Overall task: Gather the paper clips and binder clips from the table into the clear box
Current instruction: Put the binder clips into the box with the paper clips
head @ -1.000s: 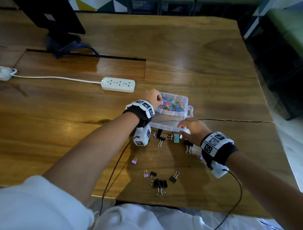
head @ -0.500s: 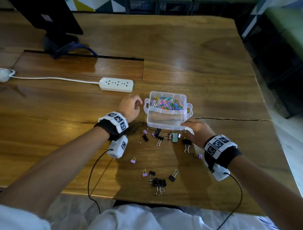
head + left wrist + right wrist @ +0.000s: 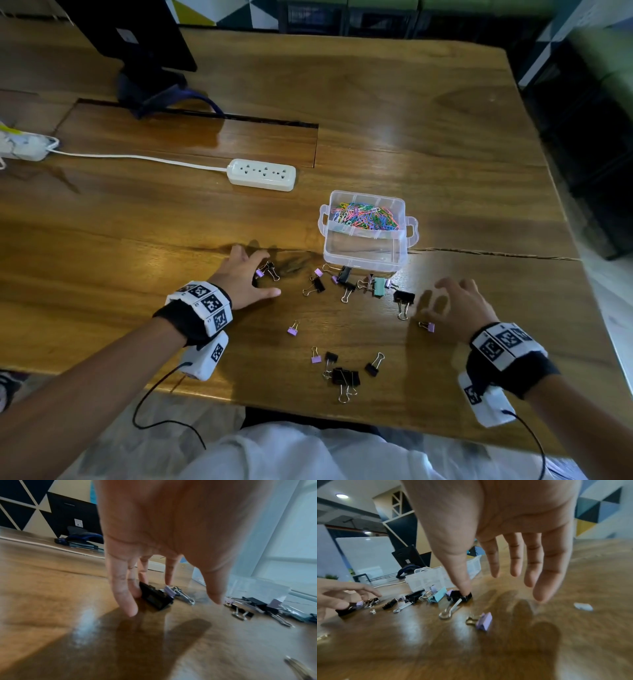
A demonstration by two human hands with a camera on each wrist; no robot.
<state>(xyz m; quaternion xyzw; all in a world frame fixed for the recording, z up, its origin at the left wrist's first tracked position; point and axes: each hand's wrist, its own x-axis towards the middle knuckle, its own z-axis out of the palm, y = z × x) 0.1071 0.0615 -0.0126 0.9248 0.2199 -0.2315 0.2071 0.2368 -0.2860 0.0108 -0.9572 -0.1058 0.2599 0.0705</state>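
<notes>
A: Now, head view: left hand (image 3: 244, 279) has left the clear box (image 3: 366, 236), fingers spread over a black binder clip (image 3: 270, 269).

B: Left wrist view: fingertips touch it, probably not yet gripped. Right wrist view: right hand (image 3: 513, 534) open, thumb beside another black clip (image 3: 460, 596). Collecting resumes.
</notes>
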